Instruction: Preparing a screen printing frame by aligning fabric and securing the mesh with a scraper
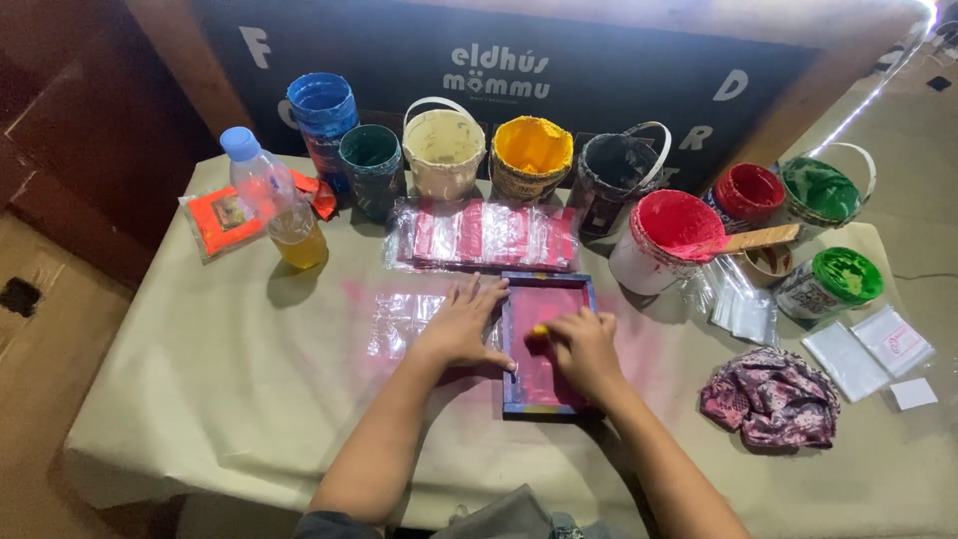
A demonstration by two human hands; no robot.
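Because pressed flat beside the frame rather than clamped on it, left hand (461, 327) could let the small printing screen (544, 339) creep, smearing pink ink. Right hand (584, 344) closed on a yellow-tipped squeegee (540, 330). Blue-framed, pink-stained mesh, mid-worktop near the front edge. Behind, bagged prints (484, 235), then paint pots (529, 155) along the far edge.

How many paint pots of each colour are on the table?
Blue paint pot: 1
Dark teal pot: 1
Cream pot: 1
Yellow pot: 1
Black pot: 1
Red pots: 2
Green pots: 2
Total: 9
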